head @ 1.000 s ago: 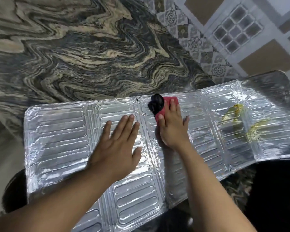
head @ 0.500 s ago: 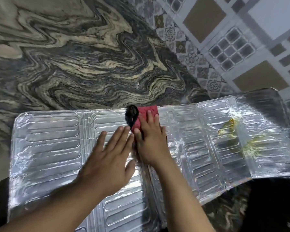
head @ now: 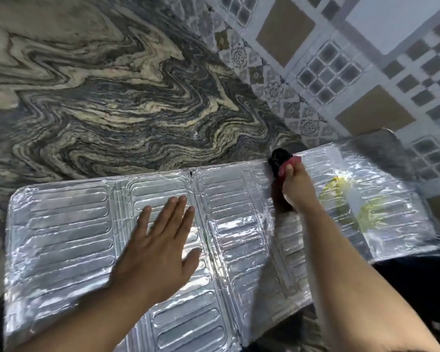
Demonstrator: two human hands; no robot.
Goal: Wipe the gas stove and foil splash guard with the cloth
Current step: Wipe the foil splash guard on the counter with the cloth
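The silver foil splash guard (head: 61,237) lies flat and unfolded across the marbled counter. My left hand (head: 160,245) rests palm down on its middle panels, fingers spread. My right hand (head: 297,189) presses a red cloth (head: 288,165) with a black part against the guard's far edge, right of centre. Yellow food smears (head: 341,189) stain the right panel, just right of that hand. The gas stove itself is not clearly in view.
A swirled grey and beige stone counter (head: 112,97) stretches beyond the guard. A patterned tiled wall (head: 341,59) rises at the upper right. A dark area (head: 417,288) lies under the guard's near right edge.
My right hand slid the red cloth left along the far edge, then back to the right, ending nearer the yellow smears. My left hand stayed flat on the foil.
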